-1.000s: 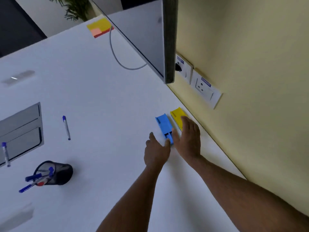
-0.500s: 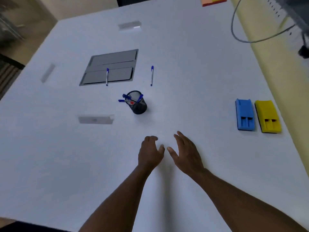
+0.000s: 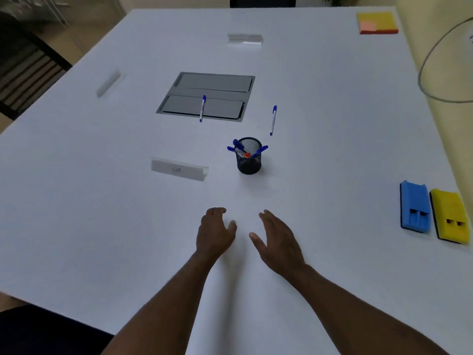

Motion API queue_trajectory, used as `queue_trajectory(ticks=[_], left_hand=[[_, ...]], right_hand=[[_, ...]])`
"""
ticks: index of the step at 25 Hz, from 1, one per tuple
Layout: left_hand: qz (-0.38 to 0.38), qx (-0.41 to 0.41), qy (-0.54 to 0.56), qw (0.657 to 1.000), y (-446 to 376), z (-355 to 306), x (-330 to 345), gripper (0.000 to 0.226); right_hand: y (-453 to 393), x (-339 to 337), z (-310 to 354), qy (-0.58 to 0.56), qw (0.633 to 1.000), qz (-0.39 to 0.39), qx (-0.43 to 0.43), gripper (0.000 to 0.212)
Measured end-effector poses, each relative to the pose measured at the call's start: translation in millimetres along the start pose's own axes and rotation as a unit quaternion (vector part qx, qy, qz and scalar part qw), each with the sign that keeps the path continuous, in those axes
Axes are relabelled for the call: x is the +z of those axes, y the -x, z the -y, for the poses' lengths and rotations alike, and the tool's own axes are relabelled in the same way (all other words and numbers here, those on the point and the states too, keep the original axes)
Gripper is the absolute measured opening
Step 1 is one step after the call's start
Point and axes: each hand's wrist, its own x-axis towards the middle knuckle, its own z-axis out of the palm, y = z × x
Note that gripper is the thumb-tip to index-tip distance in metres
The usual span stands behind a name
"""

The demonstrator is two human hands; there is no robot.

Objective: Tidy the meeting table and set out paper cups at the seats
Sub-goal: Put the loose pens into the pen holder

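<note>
Both grips, left hand (image 3: 215, 230) and right hand (image 3: 277, 238), open, empty over white table (image 3: 89, 213).

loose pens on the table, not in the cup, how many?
2. One pen lies across the near edge of the grey floor box panel; the other pen lies on the bare table to its right, beyond the mesh pen cup.

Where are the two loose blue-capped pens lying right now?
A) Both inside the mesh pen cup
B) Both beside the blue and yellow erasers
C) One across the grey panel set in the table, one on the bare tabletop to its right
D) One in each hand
C: one pen lies across the grey panel, the other pen on the white table to its right; both hands are empty.
</note>
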Motion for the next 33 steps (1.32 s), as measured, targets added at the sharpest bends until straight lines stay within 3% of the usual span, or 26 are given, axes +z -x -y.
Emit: queue_trajectory(ticks=[3,8,11,14,17,21,28,33], left_hand=[[-0.017,0.002,0.027,0.999,-20,-4,-15,0.049],[-0.068,-0.022,0.102,0.992,-86,-28,-51,0.047],[-0.090,-0.017,0.127,0.988,-138,-39,-71,0.045],[-0.089,-0.035,0.132,0.987,-199,-36,-80,0.049],[-0.071,-0.045,0.039,0.996,-277,-31,-77,0.059],[-0.025,-0.037,-0.074,0.996,-373,-27,-65,0.057],[-0.059,0.020,-0.111,0.992,-470,-12,-31,0.051],[-0.132,0.030,-0.175,0.975,-505,-13,-27,0.027]], right_hand=[[-25,-8,18,-0.022,0.999,-0.022,-0.004,0.060],[-94,-55,29,-0.014,0.973,-0.209,-0.096,0.037],[-152,-86,22,-0.088,0.962,-0.254,-0.040,0.025],[-219,-107,0,-0.249,0.929,-0.237,0.135,0.013],[-285,-103,-30,-0.243,0.931,-0.153,0.225,0.015],[-351,-67,-52,-0.126,0.965,-0.067,0.219,0.016],[-430,-38,-92,-0.016,0.968,-0.116,0.223,0.029],[-456,-34,-102,0.051,0.964,-0.121,0.233,0.029]])
